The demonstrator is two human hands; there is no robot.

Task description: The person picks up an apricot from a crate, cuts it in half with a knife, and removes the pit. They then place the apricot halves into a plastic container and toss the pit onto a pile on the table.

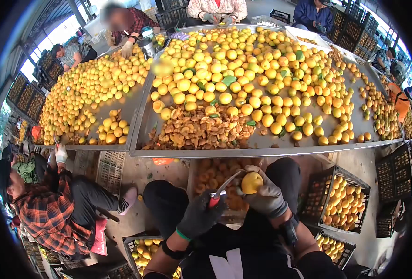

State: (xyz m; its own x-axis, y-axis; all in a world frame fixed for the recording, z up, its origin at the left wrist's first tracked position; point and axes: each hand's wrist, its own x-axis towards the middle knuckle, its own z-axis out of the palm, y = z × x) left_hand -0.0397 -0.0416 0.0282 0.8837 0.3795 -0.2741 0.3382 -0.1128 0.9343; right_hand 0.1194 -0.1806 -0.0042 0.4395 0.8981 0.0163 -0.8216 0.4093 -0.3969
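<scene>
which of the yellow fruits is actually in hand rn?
The single yellow fruit gripped in the right hand, below the table edge, with the left hand's red-handled tool against it. The others lie heaped.

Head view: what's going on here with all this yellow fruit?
A seated person holds one yellow fruit in the gloved right hand, while the gloved left hand grips a red-handled cutting tool whose blade meets the fruit. In front is a metal sorting table piled with whole fruit, with a heap of peels or cut pieces near its front edge. A crate of fruit sits to the right. A co-worker in a plaid shirt sits at the left, and others work across the table.
</scene>
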